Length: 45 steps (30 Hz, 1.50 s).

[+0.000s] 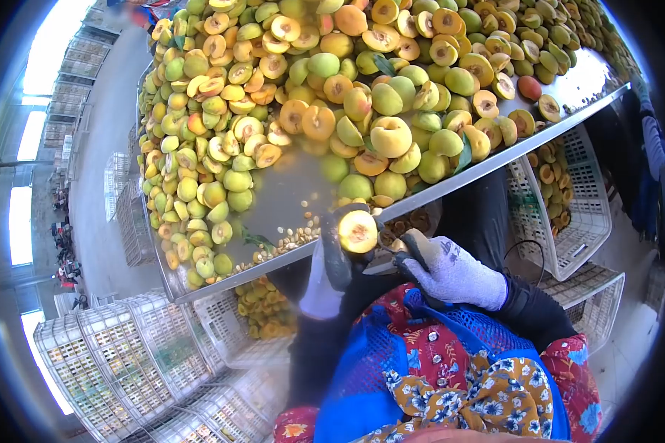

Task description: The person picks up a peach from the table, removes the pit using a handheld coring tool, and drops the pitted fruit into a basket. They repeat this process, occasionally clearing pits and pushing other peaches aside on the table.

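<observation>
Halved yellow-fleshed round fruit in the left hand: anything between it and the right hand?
Nothing clearly visible: the lavender-gloved right hand is close to the halved fruit, at its lower right. Fine detail in the gap is too small to tell.

The halved fruit (358, 231) sits in the left hand (330, 269), with the right hand (451, 269) beside it on the right, holding a tool (381, 268) between the two. Just ahead of both hands runs the near edge of the table (284, 196); along it, ahead and left of the left hand, lie pits (295, 238). Beyond them, a fruit heap (391, 138) spreads across the table to both sides. Below table level, right of the right hand, a fruit-holding crate (591, 192) stands above a lower crate (587, 295); left of the left hand, another crate (222, 325) contains fruit, with stacked crates (125, 354) farther left
</observation>
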Available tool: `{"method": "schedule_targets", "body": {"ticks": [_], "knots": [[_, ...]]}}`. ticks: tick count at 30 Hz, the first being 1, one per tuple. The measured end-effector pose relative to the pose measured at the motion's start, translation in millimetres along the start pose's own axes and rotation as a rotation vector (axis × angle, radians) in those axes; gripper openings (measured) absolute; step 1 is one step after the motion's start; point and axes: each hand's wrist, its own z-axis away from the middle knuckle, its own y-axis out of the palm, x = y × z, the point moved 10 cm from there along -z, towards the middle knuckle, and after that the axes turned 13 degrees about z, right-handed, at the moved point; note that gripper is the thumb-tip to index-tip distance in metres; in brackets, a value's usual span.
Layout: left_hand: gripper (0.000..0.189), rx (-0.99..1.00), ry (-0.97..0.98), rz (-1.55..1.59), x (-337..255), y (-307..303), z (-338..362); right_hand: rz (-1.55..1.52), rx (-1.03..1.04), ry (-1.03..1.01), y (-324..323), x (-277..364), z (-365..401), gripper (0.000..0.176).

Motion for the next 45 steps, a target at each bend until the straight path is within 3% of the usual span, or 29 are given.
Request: {"method": "schedule_targets", "body": {"ticks": [4,6,8,9,12,14,16,18,19,20,22,23,25,27,28,29,30,31,32,33,34,37,41,44,45], "knots": [[0.066,-0.005,0.118,-0.077,1,34,22,0.113,-0.063,-0.057,0,16,-2,0.035],[0.055,0.058,0.289,-0.481,-11,37,27,0.104,-0.090,-0.075,-1,21,-2,0.035],[0.056,-0.044,0.277,-0.404,-5,26,29,0.098,-0.039,-0.053,6,19,0,0.032],[0.049,-0.124,0.396,-0.488,-7,10,26,0.094,-0.013,-0.041,10,18,1,0.031],[0.039,-0.071,0.490,-0.704,-13,23,32,0.128,-0.010,-0.121,10,29,3,0.026],[0.038,-0.087,0.541,-0.665,-11,26,34,-0.063,-0.049,-0.194,6,30,1,0.026],[0.040,-0.069,0.588,-0.606,-8,27,34,-0.579,0.140,-0.022,16,13,-2,0.027],[0.041,0.003,0.648,-0.602,-7,34,34,-1.397,0.567,0.420,41,18,16,0.029],[0.041,0.039,0.563,-0.458,0,31,29,-1.737,0.686,0.629,60,21,27,0.036],[0.041,0.074,0.476,-0.316,9,30,26,-2.236,0.944,0.621,76,25,39,0.040],[0.043,0.102,0.328,-0.067,28,21,15,-2.476,1.025,0.544,66,39,38,0.041],[0.044,0.093,0.265,0.040,32,24,9,-2.355,1.022,0.508,68,40,42,0.042],[0.042,0.111,0.281,-0.257,25,45,15,-2.108,1.014,0.434,67,44,46,0.042],[0.043,0.129,0.651,-0.753,8,52,39,-1.953,0.735,0.517,59,33,36,0.040],[0.040,-0.010,0.570,-0.653,-3,29,42,-1.956,0.675,0.423,53,23,33,0.038],[0.037,-0.151,0.496,-0.529,-14,10,48,-1.904,0.608,0.474,46,12,32,0.038],[0.035,-0.288,0.437,-0.393,-24,-9,58,-1.933,0.663,0.433,53,-1,36,0.038],[0.028,-0.275,0.642,-0.831,-53,-10,73,-1.664,0.514,0.447,51,-19,34,0.037],[0.023,-0.380,0.710,-1.100,-72,-5,89,-1.396,0.366,0.450,44,-35,33,0.037],[0.023,-0.544,0.678,-1.281,-86,-23,102,-1.429,0.376,0.470,47,-38,37,0.036],[0.024,-0.599,0.664,-1.026,-93,-40,110,-1.461,0.385,0.489,51,-44,40,0.036],[0.029,-0.455,0.492,-0.355,-85,-92,108,-1.418,0.349,0.506,51,-52,39,0.035],[0.031,-0.424,0.510,-0.474,-64,-70,86,-1.330,0.372,0.534,50,-55,37,0.035],[0.032,-0.458,0.596,-0.649,-73,-63,91,-1.293,0.275,0.518,42,-57,35,0.037],[0.032,-0.492,0.537,-0.710,-75,-76,94,-1.301,0.273,0.521,41,-59,36,0.036]]}}
